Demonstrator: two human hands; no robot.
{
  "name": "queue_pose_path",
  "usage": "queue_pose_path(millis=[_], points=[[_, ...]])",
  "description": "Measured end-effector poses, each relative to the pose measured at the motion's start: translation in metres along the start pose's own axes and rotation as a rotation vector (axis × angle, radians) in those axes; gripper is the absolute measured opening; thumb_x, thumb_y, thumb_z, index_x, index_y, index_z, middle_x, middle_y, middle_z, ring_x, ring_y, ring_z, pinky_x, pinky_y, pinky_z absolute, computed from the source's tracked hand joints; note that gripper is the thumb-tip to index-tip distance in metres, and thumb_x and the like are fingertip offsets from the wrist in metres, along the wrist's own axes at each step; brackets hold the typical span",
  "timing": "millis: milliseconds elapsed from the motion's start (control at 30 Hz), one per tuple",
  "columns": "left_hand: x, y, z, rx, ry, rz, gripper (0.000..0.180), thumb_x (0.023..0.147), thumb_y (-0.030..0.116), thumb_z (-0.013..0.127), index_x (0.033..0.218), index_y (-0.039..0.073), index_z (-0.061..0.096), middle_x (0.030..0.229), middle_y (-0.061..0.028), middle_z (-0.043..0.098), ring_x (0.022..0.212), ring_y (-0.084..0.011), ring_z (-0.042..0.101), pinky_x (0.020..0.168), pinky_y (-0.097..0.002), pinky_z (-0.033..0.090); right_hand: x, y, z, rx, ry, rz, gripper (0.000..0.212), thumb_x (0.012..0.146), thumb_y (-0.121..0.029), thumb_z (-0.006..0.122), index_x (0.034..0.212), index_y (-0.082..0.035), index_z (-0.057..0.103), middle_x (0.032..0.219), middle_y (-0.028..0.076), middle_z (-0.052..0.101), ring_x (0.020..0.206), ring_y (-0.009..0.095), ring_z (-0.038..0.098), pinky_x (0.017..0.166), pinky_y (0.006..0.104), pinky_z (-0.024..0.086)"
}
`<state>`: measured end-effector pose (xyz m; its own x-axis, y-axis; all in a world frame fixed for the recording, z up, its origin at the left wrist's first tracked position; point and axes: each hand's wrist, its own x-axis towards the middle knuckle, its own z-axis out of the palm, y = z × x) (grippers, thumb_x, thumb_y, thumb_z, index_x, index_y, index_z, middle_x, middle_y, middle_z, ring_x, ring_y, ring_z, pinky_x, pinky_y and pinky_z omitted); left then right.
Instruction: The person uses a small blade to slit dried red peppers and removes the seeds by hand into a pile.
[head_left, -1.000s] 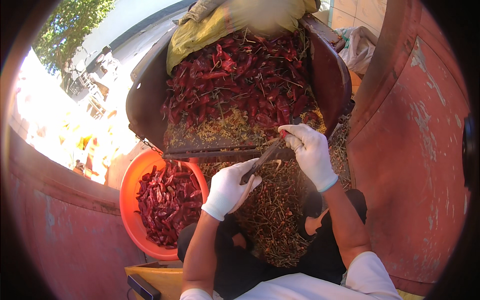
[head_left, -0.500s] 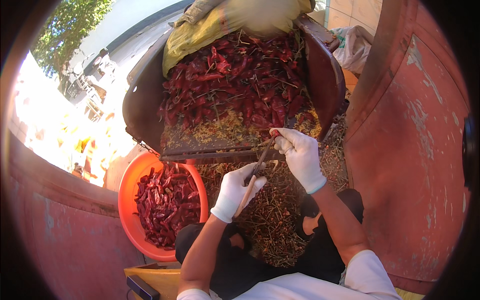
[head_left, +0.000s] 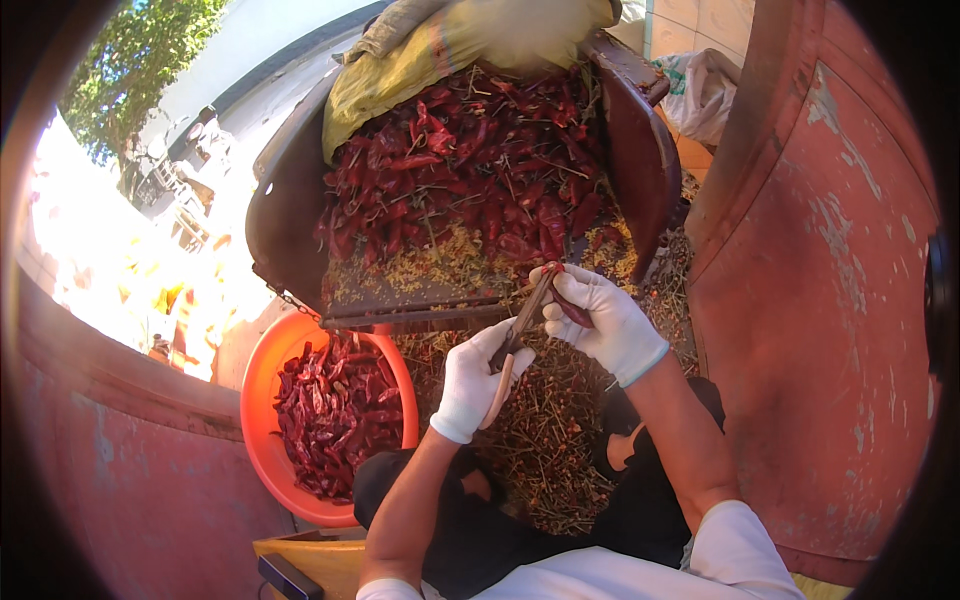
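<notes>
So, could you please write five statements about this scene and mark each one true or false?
1. The left hand holds scissors. True.
2. Both hands are bare. False: they wear white gloves.
3. Dried peppers lie in the orange basin. True.
4. The basin stands at the person's right. False: it stands at the left.
5. The right hand holds a red pepper. True.

Way more of the pepper [head_left: 573, 309] is showing near the middle of the frame: just a red tip poked out before, now its dark body lies against the right hand [head_left: 604, 318], which has shifted closer to the left hand [head_left: 476, 375].
</notes>
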<state>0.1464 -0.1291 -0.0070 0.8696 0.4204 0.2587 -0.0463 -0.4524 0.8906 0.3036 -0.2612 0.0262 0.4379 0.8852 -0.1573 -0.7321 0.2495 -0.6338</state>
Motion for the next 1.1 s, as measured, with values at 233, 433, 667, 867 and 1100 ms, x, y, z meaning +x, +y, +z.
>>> queue_pose_path(millis=[233,433,667,867,1100], points=[[-0.003,0.009,0.014,-0.341,-0.044,-0.189,0.040,0.090,0.010,0.071,0.127,-0.003,0.062,0.089,-0.0056,0.067,0.071,-0.0079,0.061,0.063,-0.0251,0.051,0.003,0.014,-0.008,0.355,-0.173,0.083,0.023,0.103,-0.020,0.058,0.117,-0.002,0.062,0.094,0.003,0.065,0.079,0.011,0.066,0.068,0.0265,0.057],[0.015,0.028,-0.021,-0.501,0.311,-0.146,0.043,0.095,0.015,0.067,0.131,-0.005,0.055,0.091,-0.0065,0.063,0.072,-0.0110,0.060,0.061,-0.0234,0.051,0.001,0.014,0.013,-0.148,0.194,-0.130,0.021,0.103,-0.019,0.059,0.112,-0.002,0.067,0.094,0.004,0.069,0.076,0.012,0.066,0.068,0.0261,0.056],[0.008,0.015,-0.022,0.305,0.163,0.136,0.048,0.090,0.010,0.072,0.134,-0.001,0.058,0.104,-0.0117,0.065,0.093,-0.0211,0.065,0.086,-0.0307,0.051,-0.007,0.016,0.031,-0.666,0.122,-0.247,0.024,0.101,-0.019,0.061,0.113,0.000,0.068,0.089,0.002,0.068,0.072,0.007,0.062,0.065,0.0248,0.052],[0.011,0.021,-0.026,0.549,0.129,0.288,0.051,0.083,0.009,0.069,0.133,0.006,0.057,0.112,-0.0151,0.065,0.107,-0.0368,0.060,0.089,-0.0431,0.050,-0.008,0.015,0.027,-0.694,0.064,-0.216,0.022,0.102,-0.018,0.058,0.112,-0.001,0.067,0.087,-0.001,0.067,0.071,0.005,0.061,0.065,0.0236,0.052],[0.011,0.020,-0.030,0.540,0.091,0.288,0.052,0.084,0.011,0.070,0.133,0.004,0.057,0.114,-0.0154,0.065,0.109,-0.0373,0.060,0.091,-0.0438,0.050,-0.006,0.014,0.023,-0.753,-0.007,-0.222,0.022,0.102,-0.017,0.056,0.114,-0.001,0.066,0.087,-0.001,0.067,0.071,0.005,0.060,0.066,0.0232,0.052]])
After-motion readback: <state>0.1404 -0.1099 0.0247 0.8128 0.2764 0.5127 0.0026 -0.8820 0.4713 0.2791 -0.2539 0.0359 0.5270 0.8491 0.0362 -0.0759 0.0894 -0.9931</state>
